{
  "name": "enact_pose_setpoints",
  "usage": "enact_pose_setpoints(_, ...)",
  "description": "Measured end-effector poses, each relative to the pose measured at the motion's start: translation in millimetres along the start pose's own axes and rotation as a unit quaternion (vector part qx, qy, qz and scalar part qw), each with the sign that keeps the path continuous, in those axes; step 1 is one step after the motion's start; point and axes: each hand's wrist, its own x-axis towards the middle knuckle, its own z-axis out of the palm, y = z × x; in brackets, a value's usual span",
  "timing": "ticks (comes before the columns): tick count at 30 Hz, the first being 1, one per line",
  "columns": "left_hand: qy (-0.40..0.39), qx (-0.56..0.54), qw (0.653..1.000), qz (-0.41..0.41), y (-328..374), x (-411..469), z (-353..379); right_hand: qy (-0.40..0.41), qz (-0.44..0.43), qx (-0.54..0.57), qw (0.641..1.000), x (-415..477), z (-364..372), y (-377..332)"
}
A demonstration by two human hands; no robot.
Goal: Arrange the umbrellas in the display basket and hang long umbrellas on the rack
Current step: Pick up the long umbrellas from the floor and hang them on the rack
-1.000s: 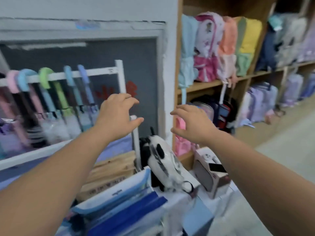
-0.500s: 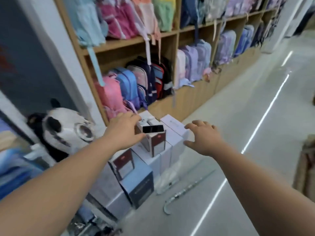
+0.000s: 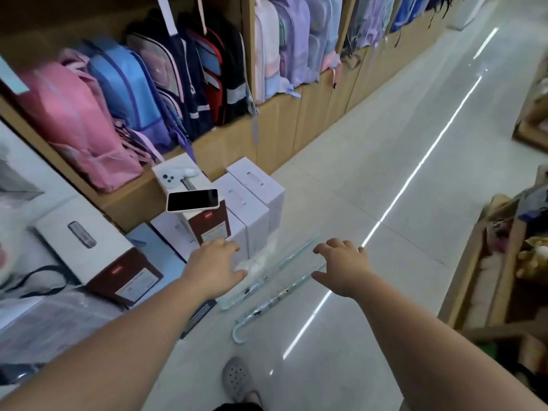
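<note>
Umbrella (image 3: 278, 295): long, slim, clear, pale-teal crook handle.

Both bare forearms reach forward and down, the left hand (image 3: 214, 269) palm down with fingers loosely bent and thumb out to the right, the right hand (image 3: 344, 268) palm down with fingers spread and slightly curled, the hands apart and neither gripping anything.
</note>
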Motion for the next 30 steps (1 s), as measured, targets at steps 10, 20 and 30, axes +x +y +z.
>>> enact_pose_setpoints(10,-0.094,-0.061,0.991,-0.072,-14,129,89,-0.092,-0.019,-0.019,0.995,153,59,50)
enact_pose_setpoints(20,-0.148,-0.099,0.967,-0.183,-73,249,320,-0.183,-0.095,-0.040,0.978,350,282,92)
enact_pose_setpoints(30,-0.227,-0.132,0.942,-0.209,-101,314,553,-0.231,-0.142,-0.086,0.959,470,504,135)
